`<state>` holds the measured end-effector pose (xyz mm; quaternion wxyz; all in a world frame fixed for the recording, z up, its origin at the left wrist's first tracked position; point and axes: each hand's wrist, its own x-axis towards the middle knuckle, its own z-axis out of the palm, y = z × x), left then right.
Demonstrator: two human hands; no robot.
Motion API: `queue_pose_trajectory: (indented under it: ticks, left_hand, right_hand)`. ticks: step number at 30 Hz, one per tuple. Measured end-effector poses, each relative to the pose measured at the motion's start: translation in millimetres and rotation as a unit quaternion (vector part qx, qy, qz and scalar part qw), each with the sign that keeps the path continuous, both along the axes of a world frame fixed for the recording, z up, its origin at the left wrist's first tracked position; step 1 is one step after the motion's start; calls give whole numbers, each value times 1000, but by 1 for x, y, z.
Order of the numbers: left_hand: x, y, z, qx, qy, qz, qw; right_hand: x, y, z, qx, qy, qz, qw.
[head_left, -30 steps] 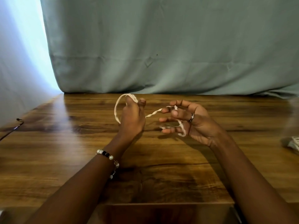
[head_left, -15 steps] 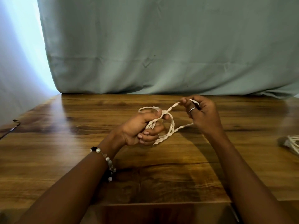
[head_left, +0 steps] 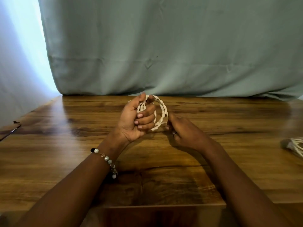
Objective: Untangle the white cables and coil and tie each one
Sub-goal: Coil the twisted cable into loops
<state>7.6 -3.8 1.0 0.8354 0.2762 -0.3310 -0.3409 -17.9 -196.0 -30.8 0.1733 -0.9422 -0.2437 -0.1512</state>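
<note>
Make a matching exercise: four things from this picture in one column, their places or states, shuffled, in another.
Things:
1. coil
2. bracelet
3. ring
4. second cable bundle

Places or states:
A. on the table at the right edge
B. on a right-hand finger
C. gripped by the left hand
D. around the left wrist

Pairs: 1-C, 2-D, 3-B, 4-A
</note>
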Motion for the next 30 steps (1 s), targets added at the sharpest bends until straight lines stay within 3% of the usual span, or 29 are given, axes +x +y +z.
queue_pose_trajectory:
  ticks: [7,11,17,21,25,27,29,30]
  left_hand:
    - [4,10,9,-48,14,110,993]
    - [5,14,9,-68,27,119,990]
    - [6,22,12,-94,-1,45,995]
    - [8,28,14,-125,-1,11,992]
    - [13,39,16,-154,7,29,988]
    - [16,49,17,-183,7,33,983]
    - [20,55,17,-205,17,50,977]
    - [21,55,17,-200,29,81,976]
  right_hand:
    - [0,12,2,-59,-91,-1,994]
    - [-4,16,6,-92,-182,-15,979]
    - [-2,14,9,-14,-240,-50,969]
    - [-6,9,16,201,-114,-18,973]
    - [-14,-2,24,394,70,53,915]
    - [-12,-12,21,320,102,38,941]
    - [-10,-17,15,126,45,7,991]
    - [-8,-17,12,50,14,-7,999]
